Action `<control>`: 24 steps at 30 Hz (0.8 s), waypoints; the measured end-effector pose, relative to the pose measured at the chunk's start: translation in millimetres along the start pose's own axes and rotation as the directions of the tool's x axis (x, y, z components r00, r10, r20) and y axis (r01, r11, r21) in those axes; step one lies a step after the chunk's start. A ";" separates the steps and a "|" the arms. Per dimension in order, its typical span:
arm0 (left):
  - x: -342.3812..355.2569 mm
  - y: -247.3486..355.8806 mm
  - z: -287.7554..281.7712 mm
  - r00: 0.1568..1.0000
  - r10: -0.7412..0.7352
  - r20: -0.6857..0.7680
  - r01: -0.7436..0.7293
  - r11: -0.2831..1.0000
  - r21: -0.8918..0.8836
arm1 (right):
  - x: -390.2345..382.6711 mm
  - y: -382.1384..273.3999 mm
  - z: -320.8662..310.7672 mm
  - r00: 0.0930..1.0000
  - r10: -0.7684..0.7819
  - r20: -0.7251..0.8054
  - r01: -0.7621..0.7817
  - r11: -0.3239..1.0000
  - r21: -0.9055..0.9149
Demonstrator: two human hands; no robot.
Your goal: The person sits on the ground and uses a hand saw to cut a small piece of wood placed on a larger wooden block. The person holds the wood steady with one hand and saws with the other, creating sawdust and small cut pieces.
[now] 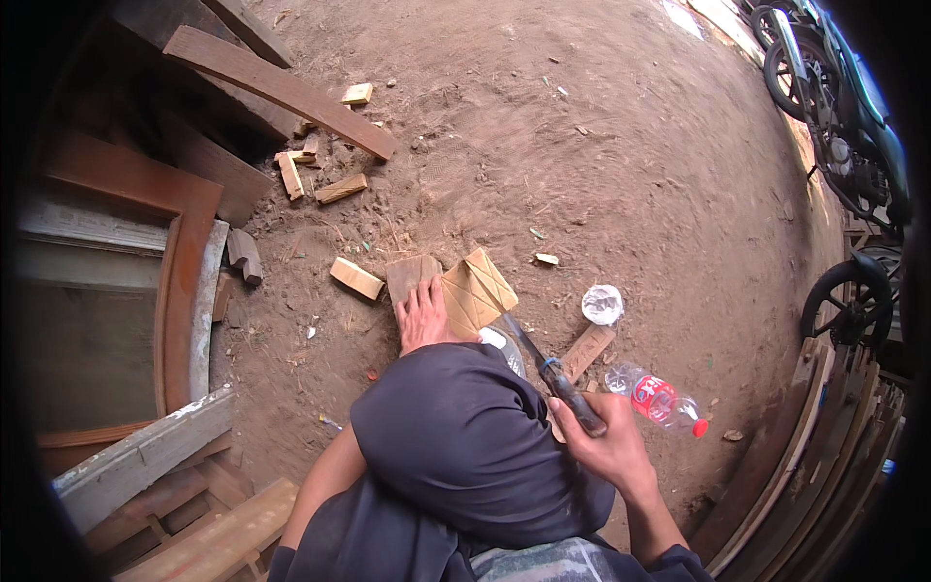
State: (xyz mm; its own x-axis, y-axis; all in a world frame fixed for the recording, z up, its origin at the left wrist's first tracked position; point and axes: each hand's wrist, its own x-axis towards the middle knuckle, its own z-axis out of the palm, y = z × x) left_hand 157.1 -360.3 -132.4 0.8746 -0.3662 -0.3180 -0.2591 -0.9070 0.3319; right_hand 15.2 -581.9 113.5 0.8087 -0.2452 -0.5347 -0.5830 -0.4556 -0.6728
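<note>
A wooden block (482, 289) lies on the ground in front of my knee, its pale yellow faces marked with crossing lines. My left hand (423, 315) holds down the brown piece of wood (411, 275) at its left side, fingers over the top; whether the two pieces are joined I cannot tell. In my right hand (606, 441) is a chisel-like tool (550, 367) with a dark handle and a blue band. Its narrow metal tip reaches the block's lower right edge. Part of a round light container (502, 347) shows behind my dark-clothed knee.
Right of the tool lie a flat wood strip (589, 351), a white cup-like container (602, 305) and a clear bottle with a red cap (656, 396). Wood offcuts (356, 277) are scattered leftward. A framed panel (184, 291) stands left; planks (786, 456) and motorcycles (844, 145) line the right.
</note>
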 end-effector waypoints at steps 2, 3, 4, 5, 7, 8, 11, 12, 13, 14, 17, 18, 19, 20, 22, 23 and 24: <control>1.4 7.2 4.5 1.000 0.023 -0.015 -0.023 1.000 -0.005 | 10.7 13.7 13.6 0.999 -0.040 -0.035 0.039 0.999 -0.018; -1.3 4.9 1.1 1.000 0.016 -0.027 -0.016 1.000 0.007 | 11.7 11.9 12.5 0.999 -0.039 -0.031 0.039 0.999 -0.014; -2.4 4.2 -1.0 1.000 0.009 -0.011 -0.008 1.000 0.014 | 11.1 8.2 9.8 0.999 -0.037 -0.029 0.036 0.999 -0.012; -3.0 4.4 -2.2 1.000 0.003 0.006 -0.003 1.000 0.019 | 8.3 4.3 6.5 0.999 -0.032 -0.028 0.032 0.999 -0.011; 0.7 5.5 -4.3 1.000 -0.003 0.012 0.003 1.000 0.022 | -3.2 -8.3 -8.6 0.999 0.014 0.051 -0.011 0.998 -0.066; 1.1 5.8 -3.0 1.000 -0.005 0.008 0.004 1.000 0.022 | -7.8 -17.3 -15.5 0.997 0.038 0.065 -0.035 0.998 -0.049; -0.6 -4.5 -2.8 0.999 -0.022 -0.027 0.023 0.998 0.056 | -1.5 -19.8 -15.9 0.997 0.005 0.072 -0.003 1.000 -0.026; -2.8 -6.9 -0.9 0.999 -0.021 -0.032 0.023 0.997 0.069 | 6.0 -15.8 -10.2 0.998 0.001 0.064 0.001 0.999 -0.035; -5.0 -12.2 -1.6 0.999 -0.010 -0.047 0.014 0.998 0.069 | 13.9 -9.6 -1.0 0.998 -0.005 0.059 0.008 0.999 -0.043; -1.0 -5.3 5.2 0.998 0.032 -0.052 -0.030 0.999 0.037 | 21.0 2.2 14.6 0.992 -0.121 -0.048 0.119 0.992 -0.037; 1.7 4.5 7.0 0.996 0.065 -0.059 -0.065 0.998 0.008 | 21.6 2.8 9.4 0.995 -0.048 -0.092 0.045 0.998 -0.040; -1.6 -1.9 3.7 0.997 0.045 -0.060 -0.044 0.999 0.018 | 17.6 -10.1 0.0 1.000 0.002 -0.018 -0.002 0.999 -0.037; -1.7 -3.8 3.1 0.998 0.031 -0.055 -0.030 0.999 0.029 | 11.4 -15.8 -8.7 1.000 0.002 0.013 -0.001 0.999 -0.052; -1.4 -5.5 2.8 0.999 0.018 -0.050 -0.017 0.999 0.039 | 4.0 -18.5 -15.8 0.999 0.003 0.044 0.000 0.998 -0.068; -2.1 -7.1 5.8 0.998 0.012 -0.055 -0.009 0.998 0.061 | -4.6 -19.5 -19.9 0.997 0.000 0.071 0.005 0.997 -0.078; -2.6 -7.7 7.5 0.998 0.014 -0.069 -0.009 0.997 0.072 | -2.4 -17.7 -17.1 0.998 0.006 0.061 -0.002 0.998 -0.066; -1.9 -6.2 9.2 0.996 0.023 -0.081 -0.016 0.997 0.080 | 0.1 -14.5 -12.4 0.999 0.018 0.045 -0.016 0.998 -0.054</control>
State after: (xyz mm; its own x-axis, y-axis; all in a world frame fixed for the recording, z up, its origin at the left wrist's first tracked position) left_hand 153.3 -355.9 -142.0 0.8987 -0.3685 -0.2377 -0.3051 -0.9148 0.2647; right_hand 24.7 -585.9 129.5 0.7936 -0.2152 -0.5691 -0.5905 -0.4974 -0.6355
